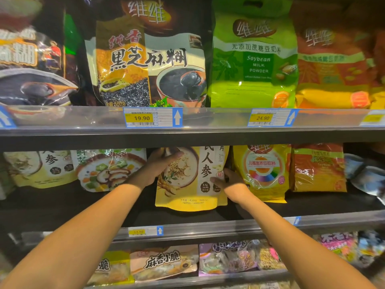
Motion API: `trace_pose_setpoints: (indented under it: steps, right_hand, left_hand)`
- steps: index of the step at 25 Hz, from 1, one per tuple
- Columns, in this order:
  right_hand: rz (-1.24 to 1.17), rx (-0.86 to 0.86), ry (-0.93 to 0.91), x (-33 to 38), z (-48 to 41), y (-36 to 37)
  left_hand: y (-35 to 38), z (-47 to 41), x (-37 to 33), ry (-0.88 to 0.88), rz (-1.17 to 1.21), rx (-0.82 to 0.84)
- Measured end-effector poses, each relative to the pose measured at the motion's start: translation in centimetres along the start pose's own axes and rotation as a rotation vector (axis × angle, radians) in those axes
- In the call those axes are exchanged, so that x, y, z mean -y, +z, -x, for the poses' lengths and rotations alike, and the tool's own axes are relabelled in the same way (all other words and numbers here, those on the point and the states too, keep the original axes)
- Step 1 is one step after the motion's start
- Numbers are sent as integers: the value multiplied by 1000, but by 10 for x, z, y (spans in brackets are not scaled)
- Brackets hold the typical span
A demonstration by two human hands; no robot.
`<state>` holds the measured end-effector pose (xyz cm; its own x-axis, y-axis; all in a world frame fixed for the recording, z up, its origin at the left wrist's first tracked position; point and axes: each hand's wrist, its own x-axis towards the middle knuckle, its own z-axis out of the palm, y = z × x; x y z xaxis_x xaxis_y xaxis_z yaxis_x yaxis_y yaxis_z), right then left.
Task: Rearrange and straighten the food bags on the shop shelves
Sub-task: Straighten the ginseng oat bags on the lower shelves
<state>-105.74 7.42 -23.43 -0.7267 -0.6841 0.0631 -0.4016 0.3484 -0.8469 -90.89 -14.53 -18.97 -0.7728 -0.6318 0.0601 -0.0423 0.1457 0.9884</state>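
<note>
Through my head camera, the yellow ginseng bag (pixel 187 197) is upright on the middle shelf (pixel 62 207), between a vegetable-porridge bag (pixel 108 170) and a yellow soy-milk bag (pixel 262 170). My left hand (pixel 154 171) has its fingers (pixel 175 155) curled over the bag's upper left. My right hand (pixel 231 182) pinches the right edge, thumb on the front and the other fingers hidden behind.

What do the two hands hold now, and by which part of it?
Both hold the yellow bag with the porridge bowl picture. The left hand grips its upper left edge and the right hand grips its right edge.
</note>
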Motion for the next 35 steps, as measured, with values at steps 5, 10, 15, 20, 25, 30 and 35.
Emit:
trace_pose_setpoints:
  steps: [5,10,15,20,25,30,35]
  right_hand:
    - [-190,-18,-39,4,28,-22]
    - [-246,-8,-103,1,68,-41]
    - [-279,-1,-132,-11,111,-58]
    - [-312,35,-126,-25,157,-76]
    - [-353,73,-116,-37,204,-86]
    - [-350,138,-119,-50,253,-86]
    - [-370,186,-123,-39,290,-72]
  left_hand:
    - [5,27,-13,3,113,14]
    - [22,58,-19,-53,133,-2]
    - [45,92,-14,-243,184,66]
    - [66,136,-20,-144,79,89]
    - [84,192,-18,-93,168,105]
    - [91,258,-10,-77,117,43]
    - [77,317,-17,-69,143,-13]
